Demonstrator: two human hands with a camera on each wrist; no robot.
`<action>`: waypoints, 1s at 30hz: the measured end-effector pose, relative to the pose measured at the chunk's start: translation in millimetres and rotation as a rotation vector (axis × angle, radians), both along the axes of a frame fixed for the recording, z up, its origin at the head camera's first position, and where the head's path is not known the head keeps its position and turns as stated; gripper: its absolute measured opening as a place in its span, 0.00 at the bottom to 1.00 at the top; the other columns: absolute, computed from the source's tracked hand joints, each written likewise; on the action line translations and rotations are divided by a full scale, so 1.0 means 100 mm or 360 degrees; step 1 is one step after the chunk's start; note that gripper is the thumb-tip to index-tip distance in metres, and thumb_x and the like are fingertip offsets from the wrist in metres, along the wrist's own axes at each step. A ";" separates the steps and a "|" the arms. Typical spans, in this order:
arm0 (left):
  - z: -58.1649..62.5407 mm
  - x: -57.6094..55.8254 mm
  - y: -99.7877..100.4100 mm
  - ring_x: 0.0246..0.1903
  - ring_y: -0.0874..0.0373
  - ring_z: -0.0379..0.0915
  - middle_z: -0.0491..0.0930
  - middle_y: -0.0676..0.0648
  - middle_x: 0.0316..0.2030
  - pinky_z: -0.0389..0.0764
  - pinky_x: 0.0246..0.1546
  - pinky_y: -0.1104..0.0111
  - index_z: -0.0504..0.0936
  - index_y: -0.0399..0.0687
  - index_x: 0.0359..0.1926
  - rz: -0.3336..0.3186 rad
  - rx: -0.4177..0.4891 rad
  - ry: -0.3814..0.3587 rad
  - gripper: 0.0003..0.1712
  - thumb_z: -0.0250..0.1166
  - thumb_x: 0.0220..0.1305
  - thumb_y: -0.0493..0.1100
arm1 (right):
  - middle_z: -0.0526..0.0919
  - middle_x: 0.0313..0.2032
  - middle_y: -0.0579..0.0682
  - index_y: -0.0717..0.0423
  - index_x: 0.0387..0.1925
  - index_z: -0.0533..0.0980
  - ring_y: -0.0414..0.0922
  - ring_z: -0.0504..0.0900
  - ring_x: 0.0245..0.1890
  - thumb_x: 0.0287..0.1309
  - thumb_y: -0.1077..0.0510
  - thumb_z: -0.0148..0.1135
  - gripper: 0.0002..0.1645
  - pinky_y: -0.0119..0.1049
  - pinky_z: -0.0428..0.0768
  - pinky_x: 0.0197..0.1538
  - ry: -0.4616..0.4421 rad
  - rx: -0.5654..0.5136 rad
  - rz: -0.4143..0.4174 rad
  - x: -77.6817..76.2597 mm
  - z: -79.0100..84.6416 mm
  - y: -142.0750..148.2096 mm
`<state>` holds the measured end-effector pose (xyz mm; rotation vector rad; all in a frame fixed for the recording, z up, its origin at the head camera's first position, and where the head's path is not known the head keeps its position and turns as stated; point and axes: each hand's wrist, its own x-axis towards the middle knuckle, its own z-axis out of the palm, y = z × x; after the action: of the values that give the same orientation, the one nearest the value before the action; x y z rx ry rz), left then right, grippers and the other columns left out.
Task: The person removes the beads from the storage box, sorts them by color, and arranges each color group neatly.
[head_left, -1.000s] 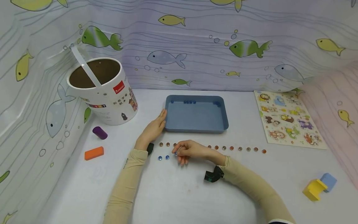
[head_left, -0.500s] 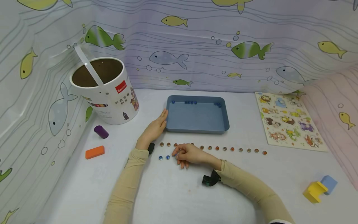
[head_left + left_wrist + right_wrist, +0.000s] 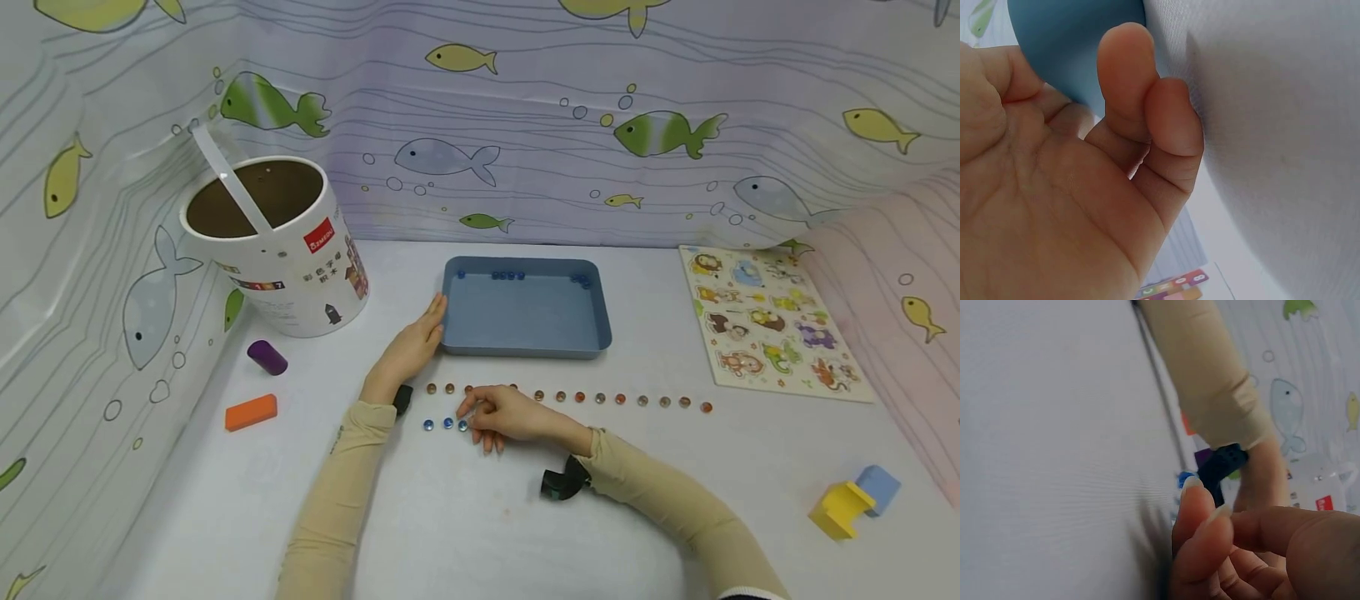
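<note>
In the head view, the left hand point(image 3: 408, 350) rests with straight fingers against the left wall of a blue-grey tray point(image 3: 525, 349). Its fingertips touch that wall in the left wrist view. My right hand point(image 3: 506, 414) is low over the table, its index fingertip right at a shiny blue bead point(image 3: 462, 426). Two more blue beads point(image 3: 447, 423) lie to the left in the same short row. Behind them runs a long row of orange-brown and greyish beads point(image 3: 600, 398), partly covered by the right hand. The right wrist view shows blue point(image 3: 1186, 479) just beyond the fingertips.
Several dark blue beads point(image 3: 508, 275) lie along the tray's back wall. A white bucket point(image 3: 300, 283) stands at the back left, near a purple cylinder point(image 3: 267, 357) and an orange block point(image 3: 251, 412). An animal puzzle board point(image 3: 780, 325) and yellow point(image 3: 840, 510) and blue blocks point(image 3: 877, 489) are at right.
The right hand has shifted slightly left and toward the front. The third blue bead, earlier at its fingertips, now shows on the table beside the other two. The left hand stays at the tray.
</note>
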<state>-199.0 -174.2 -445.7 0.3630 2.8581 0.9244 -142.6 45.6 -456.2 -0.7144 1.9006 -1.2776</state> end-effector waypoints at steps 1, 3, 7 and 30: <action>0.00 0.00 0.00 0.75 0.48 0.46 0.41 0.49 0.77 0.52 0.75 0.55 0.45 0.47 0.76 0.0000 0.0003 0.0001 0.31 0.41 0.77 0.44 | 0.83 0.24 0.51 0.61 0.49 0.76 0.39 0.78 0.16 0.68 0.64 0.51 0.12 0.32 0.79 0.20 -0.0016 -0.0005 -0.0002 -0.01 0.02 0.01; 0.01 0.00 0.00 0.75 0.48 0.46 0.41 0.49 0.77 0.51 0.76 0.55 0.45 0.48 0.76 0.0002 0.0009 -0.0004 0.31 0.41 0.77 0.44 | 0.83 0.24 0.50 0.61 0.49 0.76 0.39 0.78 0.17 0.68 0.64 0.50 0.13 0.31 0.78 0.21 -0.0025 -0.0017 -0.0007 -0.04 0.07 0.04; 0.03 0.01 0.01 0.75 0.47 0.46 0.41 0.49 0.77 0.51 0.75 0.54 0.45 0.48 0.76 0.0001 0.0014 -0.0007 0.31 0.41 0.77 0.43 | 0.82 0.25 0.49 0.63 0.51 0.76 0.41 0.78 0.20 0.69 0.62 0.50 0.15 0.33 0.79 0.25 -0.0047 -0.0061 -0.0038 -0.12 0.19 0.12; 0.01 0.01 -0.01 0.75 0.47 0.45 0.41 0.46 0.77 0.52 0.75 0.54 0.45 0.45 0.76 -0.0018 0.0009 0.0006 0.31 0.41 0.77 0.43 | 0.80 0.32 0.50 0.63 0.60 0.71 0.44 0.79 0.31 0.74 0.56 0.46 0.21 0.40 0.80 0.41 0.0018 -0.0169 -0.0406 -1.11 0.72 0.21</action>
<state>-197.6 -175.2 -444.6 0.3817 2.8544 0.9313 -253.1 66.1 -383.9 -0.5447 1.9930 -1.5441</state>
